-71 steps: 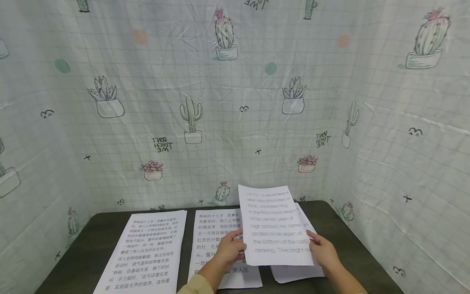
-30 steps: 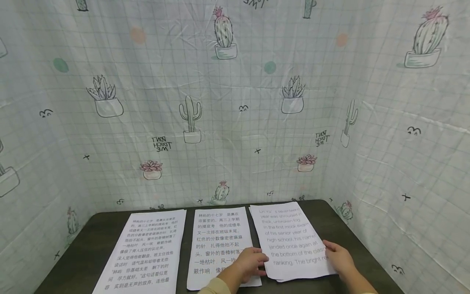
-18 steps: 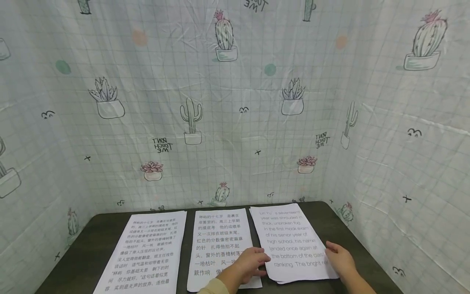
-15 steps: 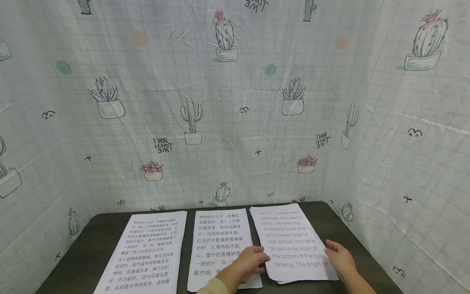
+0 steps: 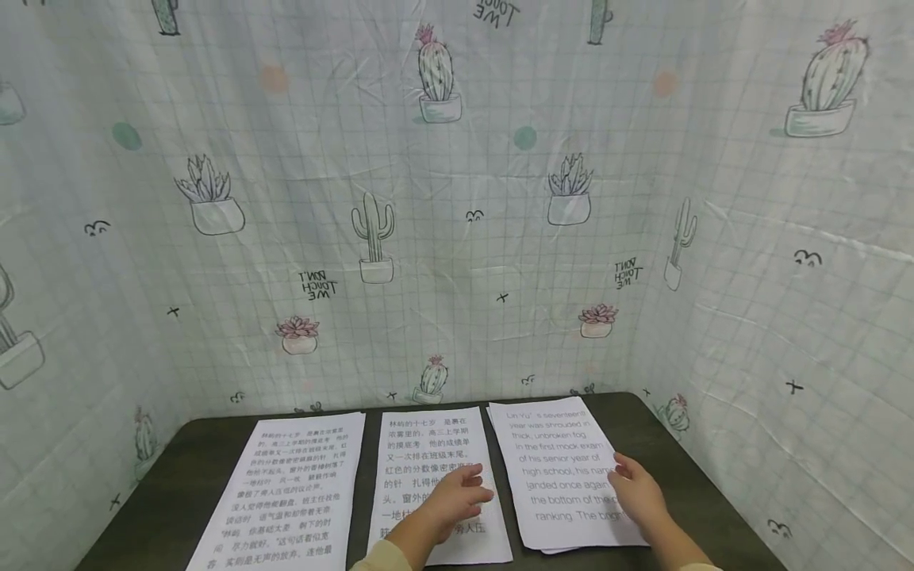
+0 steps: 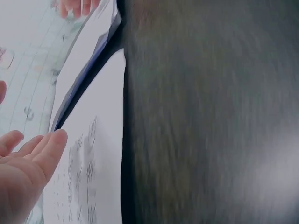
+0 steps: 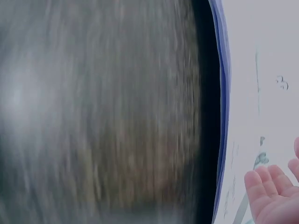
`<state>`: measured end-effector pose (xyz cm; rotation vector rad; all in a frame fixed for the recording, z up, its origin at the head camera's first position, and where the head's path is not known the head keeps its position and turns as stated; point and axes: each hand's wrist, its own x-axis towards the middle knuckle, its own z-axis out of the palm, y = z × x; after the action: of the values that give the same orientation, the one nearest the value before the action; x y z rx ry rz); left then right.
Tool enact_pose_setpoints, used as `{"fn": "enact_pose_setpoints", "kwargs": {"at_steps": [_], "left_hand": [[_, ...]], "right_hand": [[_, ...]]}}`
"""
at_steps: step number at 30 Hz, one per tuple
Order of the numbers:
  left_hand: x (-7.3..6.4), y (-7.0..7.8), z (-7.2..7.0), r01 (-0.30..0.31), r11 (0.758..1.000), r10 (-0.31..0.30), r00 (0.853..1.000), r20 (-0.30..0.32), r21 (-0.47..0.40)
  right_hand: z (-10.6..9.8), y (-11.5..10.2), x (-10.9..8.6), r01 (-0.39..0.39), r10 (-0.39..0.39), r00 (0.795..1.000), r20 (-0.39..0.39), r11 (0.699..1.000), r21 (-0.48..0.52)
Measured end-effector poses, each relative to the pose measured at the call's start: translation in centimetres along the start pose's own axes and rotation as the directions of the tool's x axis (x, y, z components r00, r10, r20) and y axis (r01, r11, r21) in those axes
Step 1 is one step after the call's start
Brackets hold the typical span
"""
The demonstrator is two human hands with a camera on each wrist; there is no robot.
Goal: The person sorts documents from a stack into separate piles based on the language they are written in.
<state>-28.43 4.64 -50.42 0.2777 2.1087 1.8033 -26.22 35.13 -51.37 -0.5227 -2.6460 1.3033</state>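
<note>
Three stacks of printed white paper lie side by side. My left hand (image 5: 453, 501) hovers above the middle stack (image 5: 421, 442), which bears Chinese text; its fingers are extended and hold nothing. Over the right edge of the right stack (image 5: 553, 476), printed in English, is my right hand (image 5: 638, 493), fingers loose and nothing gripped. In the left wrist view, the left hand (image 6: 28, 172) has its fingers spread beside a sheet. The right wrist view has the right hand (image 7: 275, 196) palm up in the lower corner, near the stack's edge.
The left stack (image 5: 278, 492), also in Chinese, lies apart from both hands. All three stacks are on a dark wooden table (image 5: 157, 476). A cactus-print curtain (image 5: 471, 254) hangs behind and along the sides.
The English sheet, earlier raised in both hands, now lies on the right stack. Both hands have let go; the left moved left over the middle stack, the right slightly up and left.
</note>
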Motion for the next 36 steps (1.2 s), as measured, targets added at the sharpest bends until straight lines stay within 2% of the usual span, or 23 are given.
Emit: {"fn": "enact_pose_setpoints", "kwargs": {"at_steps": [7, 14, 21, 28, 32, 36], "left_hand": [[-0.5, -0.3, -3.9, 0.016, 1.0, -0.017, 0.999, -0.04, -0.027], [-1.3, -0.6, -7.6, 0.001, 1.0, -0.002, 0.997, -0.075, -0.018], [-2.3, -0.6, -10.8, -0.011, 1.0, 0.009, 0.993, -0.12, -0.011], [-3.3, -0.8, -13.5, -0.012, 1.0, 0.011, 0.982, -0.191, -0.004], [-3.6, -1.5, -14.7, 0.022, 1.0, -0.02, 0.972, -0.234, 0.007], [-4.0, -2.2, -15.1, 0.064, 0.998, -0.059, 0.965, -0.256, 0.009]], "right_hand": [[2.0, -1.8, -0.2, 0.035, -0.037, 0.999, 0.038, 0.998, 0.052], [4.2, -3.8, -0.5, 0.032, -0.038, 0.996, 0.079, 0.997, 0.072], [6.0, -6.0, -1.4, 0.083, -0.094, 0.989, 0.114, 0.992, 0.098], [7.8, -8.1, -2.3, 0.105, -0.12, 0.984, 0.134, 0.988, 0.113], [8.8, -9.0, -2.8, 0.097, -0.12, 0.98, 0.158, 0.985, 0.145], [10.1, -9.3, -3.2, 0.093, -0.127, 0.974, 0.189, 0.979, 0.18]]}}
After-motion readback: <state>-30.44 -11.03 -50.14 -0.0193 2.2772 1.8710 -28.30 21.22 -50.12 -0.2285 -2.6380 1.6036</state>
